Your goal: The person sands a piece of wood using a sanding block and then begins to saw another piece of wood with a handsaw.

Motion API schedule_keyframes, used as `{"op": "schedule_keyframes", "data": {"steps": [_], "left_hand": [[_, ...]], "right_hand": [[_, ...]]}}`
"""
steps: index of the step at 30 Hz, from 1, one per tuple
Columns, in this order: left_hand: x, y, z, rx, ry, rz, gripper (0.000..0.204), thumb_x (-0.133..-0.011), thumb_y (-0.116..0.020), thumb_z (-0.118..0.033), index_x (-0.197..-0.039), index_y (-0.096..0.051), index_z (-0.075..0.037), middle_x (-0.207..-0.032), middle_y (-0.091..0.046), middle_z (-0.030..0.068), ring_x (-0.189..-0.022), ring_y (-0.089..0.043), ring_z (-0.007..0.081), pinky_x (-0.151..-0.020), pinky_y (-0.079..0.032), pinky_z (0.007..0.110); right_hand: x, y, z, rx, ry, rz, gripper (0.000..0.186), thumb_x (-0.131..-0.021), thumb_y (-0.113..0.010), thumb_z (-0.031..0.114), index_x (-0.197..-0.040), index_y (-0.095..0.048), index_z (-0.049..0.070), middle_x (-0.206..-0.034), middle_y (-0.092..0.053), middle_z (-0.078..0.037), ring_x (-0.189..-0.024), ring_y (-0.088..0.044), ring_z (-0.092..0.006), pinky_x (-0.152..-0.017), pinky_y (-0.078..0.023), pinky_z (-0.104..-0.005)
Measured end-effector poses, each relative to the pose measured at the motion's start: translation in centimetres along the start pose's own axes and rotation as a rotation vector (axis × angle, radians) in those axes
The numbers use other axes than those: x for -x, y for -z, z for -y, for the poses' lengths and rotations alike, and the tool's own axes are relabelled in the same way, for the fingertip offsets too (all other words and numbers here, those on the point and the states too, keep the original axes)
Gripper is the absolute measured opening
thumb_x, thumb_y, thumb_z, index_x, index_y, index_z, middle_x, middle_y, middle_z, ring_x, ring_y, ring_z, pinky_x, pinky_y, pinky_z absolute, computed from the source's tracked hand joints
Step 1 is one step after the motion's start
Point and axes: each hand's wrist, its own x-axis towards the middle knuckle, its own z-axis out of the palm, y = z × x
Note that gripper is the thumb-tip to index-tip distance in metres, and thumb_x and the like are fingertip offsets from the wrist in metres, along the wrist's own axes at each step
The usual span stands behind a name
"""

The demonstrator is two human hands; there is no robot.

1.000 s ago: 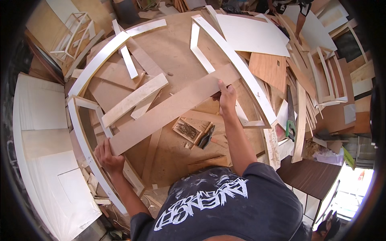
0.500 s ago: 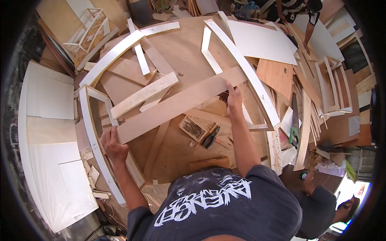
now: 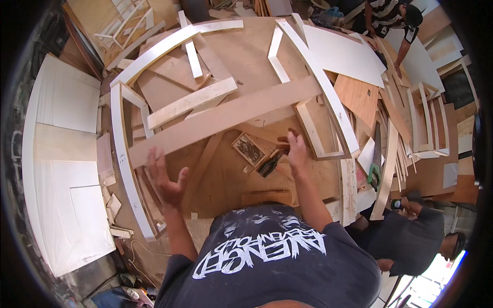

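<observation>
A long flat brown board (image 3: 226,119) spans between two white-faced wooden frames, the left frame (image 3: 122,154) and the right frame (image 3: 328,87). My left hand (image 3: 168,182) is open, fingers spread, just below the board's left end. No gap or contact between its fingertips and the board can be made out. Below the board's right part, my right hand (image 3: 295,150) is apart from it, empty, its fingers loosely apart. Between my hands, a small wooden box of nails (image 3: 249,150) lies on the work table, beside a black-handled tool (image 3: 269,165).
A pale wood strip (image 3: 192,102) lies behind the board. At the right are a green-handled saw (image 3: 374,174), long offcuts and a white panel (image 3: 341,54). One person (image 3: 405,25) works at the far right; another (image 3: 411,236) is close by at the lower right.
Both hands have let go of the board and drawn back from it toward me. The board stays across the frames. The person at lower right has shifted, and the whole view has moved slightly.
</observation>
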Motion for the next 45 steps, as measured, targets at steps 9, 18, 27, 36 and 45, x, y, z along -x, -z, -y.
{"op": "schedule_keyframes", "data": {"steps": [9,18,27,36,45], "left_hand": [[18.5,-8.6,-6.0,0.538,0.517,0.589,0.05,-0.094,-0.068,-0.041,-0.123,-0.067,0.0,-0.114,-0.073,0.0192,-0.11,-0.069,0.0358,-0.098,-0.051,0.041],[22.5,-7.3,-8.9,0.533,0.733,0.656,0.048,-0.095,-0.068,-0.041,-0.123,-0.07,-0.003,-0.113,-0.074,0.02,-0.108,-0.071,0.0313,-0.093,-0.054,0.039],[30.3,-5.3,-13.5,0.574,0.79,0.563,0.042,-0.095,-0.071,-0.034,-0.119,-0.07,0.0,-0.109,-0.075,0.0175,-0.1,-0.073,0.0252,-0.088,-0.055,0.036],[34.6,-5.5,-14.4,0.68,0.937,0.485,0.037,-0.096,-0.071,-0.03,-0.12,-0.071,-0.002,-0.107,-0.075,0.0097,-0.094,-0.07,0.0179,-0.088,-0.054,0.032],[32.8,-6.9,-15.7,0.587,0.795,0.599,0.042,-0.096,-0.07,-0.033,-0.123,-0.069,-0.002,-0.108,-0.076,0.0116,-0.097,-0.072,0.0185,-0.088,-0.054,0.032]], "right_hand": [[8.7,3.2,-13.4,0.897,0.111,0.317,0.041,-0.09,-0.071,0.027,-0.123,-0.064,0.004,-0.112,-0.073,-0.017,-0.099,-0.073,-0.0315,-0.087,-0.057,-0.0395],[10.6,6.2,-19.2,1.247,0.441,0.518,0.068,-0.074,-0.086,0.03,-0.133,-0.059,0.01,-0.14,-0.054,-0.016,-0.131,-0.051,-0.0349,-0.109,-0.04,-0.0513],[11.0,7.7,-18.4,1.355,0.691,0.707,0.078,-0.073,-0.084,0.028,-0.142,-0.052,0.014,-0.14,-0.051,-0.01,-0.138,-0.043,-0.031,-0.112,-0.033,-0.054],[6.9,11.0,-20.9,1.175,0.649,0.474,0.079,-0.076,-0.082,0.026,-0.146,-0.049,0.013,-0.144,-0.049,-0.011,-0.14,-0.04,-0.0334,-0.116,-0.031,-0.0536],[6.2,12.3,-20.7,1.06,0.736,0.366,0.079,-0.078,-0.079,0.019,-0.149,-0.046,0.012,-0.15,-0.047,-0.014,-0.141,-0.041,-0.0359,-0.121,-0.027,-0.0494]]}}
